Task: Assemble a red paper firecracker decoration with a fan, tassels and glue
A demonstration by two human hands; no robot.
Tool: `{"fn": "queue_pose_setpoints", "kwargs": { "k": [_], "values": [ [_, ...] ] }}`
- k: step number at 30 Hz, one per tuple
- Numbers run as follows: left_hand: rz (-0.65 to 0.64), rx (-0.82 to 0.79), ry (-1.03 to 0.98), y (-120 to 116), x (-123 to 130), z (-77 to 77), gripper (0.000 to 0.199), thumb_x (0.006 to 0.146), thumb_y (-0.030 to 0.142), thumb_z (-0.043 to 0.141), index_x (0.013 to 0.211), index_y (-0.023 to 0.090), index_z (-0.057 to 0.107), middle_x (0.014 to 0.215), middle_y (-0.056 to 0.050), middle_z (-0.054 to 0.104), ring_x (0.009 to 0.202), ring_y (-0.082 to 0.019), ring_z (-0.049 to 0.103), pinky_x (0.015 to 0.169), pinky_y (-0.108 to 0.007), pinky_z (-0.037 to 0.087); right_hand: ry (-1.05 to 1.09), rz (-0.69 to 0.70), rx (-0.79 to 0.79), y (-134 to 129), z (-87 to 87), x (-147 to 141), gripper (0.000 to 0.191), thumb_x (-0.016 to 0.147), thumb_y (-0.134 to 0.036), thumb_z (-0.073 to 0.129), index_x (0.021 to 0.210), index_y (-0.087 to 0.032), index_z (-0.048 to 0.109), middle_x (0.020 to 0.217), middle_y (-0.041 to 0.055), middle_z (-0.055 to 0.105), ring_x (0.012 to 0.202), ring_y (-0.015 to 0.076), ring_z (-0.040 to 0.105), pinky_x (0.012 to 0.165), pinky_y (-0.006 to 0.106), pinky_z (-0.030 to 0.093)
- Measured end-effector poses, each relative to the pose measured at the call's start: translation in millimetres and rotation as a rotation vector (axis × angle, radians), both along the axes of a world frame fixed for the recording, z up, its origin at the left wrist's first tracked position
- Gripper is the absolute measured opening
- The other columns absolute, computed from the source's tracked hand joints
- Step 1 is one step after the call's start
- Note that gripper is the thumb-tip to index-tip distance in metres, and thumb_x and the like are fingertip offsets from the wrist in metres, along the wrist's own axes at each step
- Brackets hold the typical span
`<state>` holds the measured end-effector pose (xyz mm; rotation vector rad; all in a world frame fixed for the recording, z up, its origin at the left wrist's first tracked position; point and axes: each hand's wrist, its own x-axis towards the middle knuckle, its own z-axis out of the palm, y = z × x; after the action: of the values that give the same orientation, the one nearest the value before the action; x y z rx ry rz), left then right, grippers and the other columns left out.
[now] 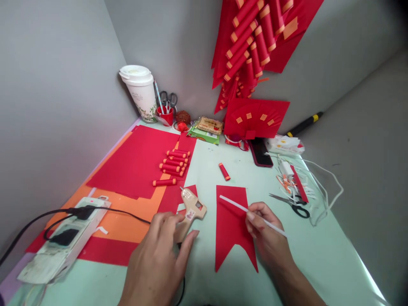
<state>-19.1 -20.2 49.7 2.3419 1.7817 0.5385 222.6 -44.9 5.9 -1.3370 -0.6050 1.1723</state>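
In my right hand is a thin white glue stick, pinched between thumb and fingers and slanting over a red paper piece. That paper lies flat and has a curved notch cut in its near end. My left hand is at the handle of a beige hot glue gun, its fingers apart and curved. Whether the fingertips touch the gun I cannot tell, as the hand hides part of the handle. A small red paper roll with orange ends lies beyond the red piece.
Several red rolls lie on red sheets at left, near a power strip. Scissors, paper scraps and a white cable are at right. A phone, a lidded cup and red paper decorations stand behind.
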Motion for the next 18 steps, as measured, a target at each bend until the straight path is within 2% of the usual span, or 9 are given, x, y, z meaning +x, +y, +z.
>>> {"fn": "queue_pose_setpoints", "kwargs": {
  "k": [4,8,12,18],
  "values": [
    [-0.141,-0.047,-0.216,16,12,16.6,0.019,0.097,0.039,0.048,0.101,0.026,0.061,0.095,-0.003,0.064,0.082,-0.020,0.067,0.065,-0.027,0.051,0.056,0.025,0.009,6,-1.5,3,0.032,0.080,-0.043,0.077,0.095,-0.018,0.062,0.056,-0.0051,0.050,0.049,0.0108,0.038,0.047,0.022,0.028],
    [-0.262,-0.176,-0.292,32,30,23.8,0.023,0.099,0.031,0.041,0.097,0.024,0.063,0.098,-0.003,0.066,0.086,-0.019,0.065,0.074,-0.029,0.050,0.002,0.114,0.018,7,-7.1,4,0.033,0.086,-0.049,0.070,0.090,-0.018,0.061,0.053,-0.0043,0.055,0.045,0.0094,0.039,0.046,0.021,0.030],
    [-0.343,-0.343,-0.292,39,43,14.4,0.024,0.097,0.027,0.043,0.092,0.023,0.066,0.096,-0.004,0.067,0.087,-0.020,0.064,0.073,-0.030,0.048,0.002,0.202,0.043,7,-10.0,1,0.036,0.091,-0.052,0.064,0.082,-0.018,0.056,0.055,-0.0041,0.057,0.044,0.0084,0.042,0.046,0.020,0.031],
    [-0.423,-0.530,-0.292,31,55,-1.2,0.019,0.092,0.029,0.055,0.080,0.025,0.069,0.085,-0.001,0.069,0.081,-0.019,0.065,0.075,-0.029,0.045,-0.046,0.332,0.066,4,-8.0,-9,0.040,0.089,-0.056,0.065,0.082,-0.019,0.054,0.053,-0.0058,0.055,0.045,0.0086,0.044,0.048,0.020,0.033]
  ]
}}
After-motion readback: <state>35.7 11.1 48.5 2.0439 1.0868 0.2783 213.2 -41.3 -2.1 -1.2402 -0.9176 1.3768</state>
